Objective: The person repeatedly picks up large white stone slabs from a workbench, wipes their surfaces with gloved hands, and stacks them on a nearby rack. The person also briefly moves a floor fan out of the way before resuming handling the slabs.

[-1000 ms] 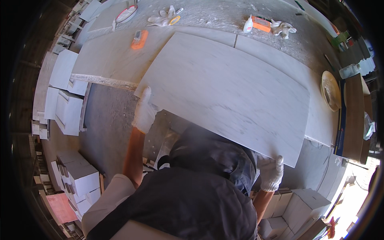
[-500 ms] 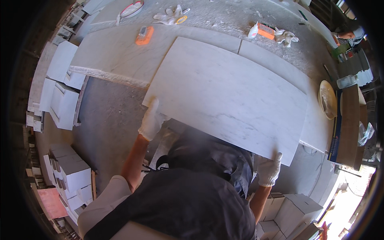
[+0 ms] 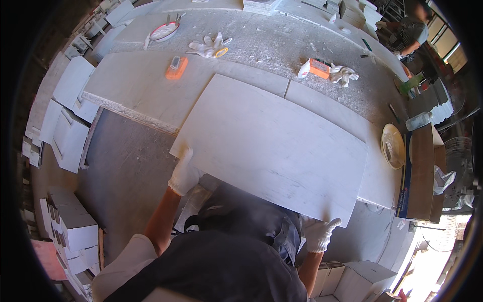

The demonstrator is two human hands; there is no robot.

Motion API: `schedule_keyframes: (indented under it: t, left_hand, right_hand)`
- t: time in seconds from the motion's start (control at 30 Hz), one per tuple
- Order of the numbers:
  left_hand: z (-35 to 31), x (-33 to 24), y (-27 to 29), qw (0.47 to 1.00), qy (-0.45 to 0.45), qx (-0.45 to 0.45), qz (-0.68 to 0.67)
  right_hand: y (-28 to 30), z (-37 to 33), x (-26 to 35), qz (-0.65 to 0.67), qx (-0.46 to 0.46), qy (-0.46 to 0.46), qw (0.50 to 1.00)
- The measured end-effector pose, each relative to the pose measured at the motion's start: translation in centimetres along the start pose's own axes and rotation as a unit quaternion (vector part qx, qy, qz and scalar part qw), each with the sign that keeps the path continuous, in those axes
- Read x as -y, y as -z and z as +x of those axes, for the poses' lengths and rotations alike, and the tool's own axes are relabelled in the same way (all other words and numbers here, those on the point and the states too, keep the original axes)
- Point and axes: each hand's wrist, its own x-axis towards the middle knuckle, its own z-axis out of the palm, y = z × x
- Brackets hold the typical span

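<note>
A large white marble slab with faint grey veins lies tilted across the front of a stone-topped bench. Its near edge overhangs toward my body. My left hand, in a white knit glove, grips the slab's near left corner, thumb on top. At the near right corner, my right hand, gloved the same way, holds the edge with its thumb up. The fingers of both hands are partly hidden beneath the slab. Under and behind it runs a pale stone top with a rough front edge and a seam.
On the bench are an orange block, loose gloves, a white bottle, an orange box and a rimmed bowl. A cream basin and cardboard box stand right. A person works far right.
The whole view has shifted, so the bench and slab sit lower and more of the far side shows. Both hands keep their hold on the slab, which has hardly moved on the bench.
</note>
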Motion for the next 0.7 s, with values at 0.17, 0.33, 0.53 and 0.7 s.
schedule_keyframes:
  t: [0.17, 0.33, 0.53, 0.7]
  left_hand:
    - [1.1, 0.5, 1.0, 0.993, 0.006, -0.037, 0.115]
    - [0.3, 0.3, -0.8, 0.999, 0.002, 0.003, -0.034]
    - [-1.2, -2.7, -4.2, 0.996, 0.036, -0.001, -0.077]
    - [-0.9, -4.5, -5.8, 0.994, -0.005, -0.060, -0.093]
  right_hand:
    - [-1.9, 1.0, -1.2, 0.341, 0.001, -0.028, 0.940]
    - [-1.2, 1.5, 0.9, 0.659, 0.006, -0.125, 0.742]
    - [4.4, 1.4, 4.2, 0.883, 0.048, -0.108, 0.454]
    - [8.1, 2.6, 6.6, 0.765, -0.037, -0.070, 0.639]
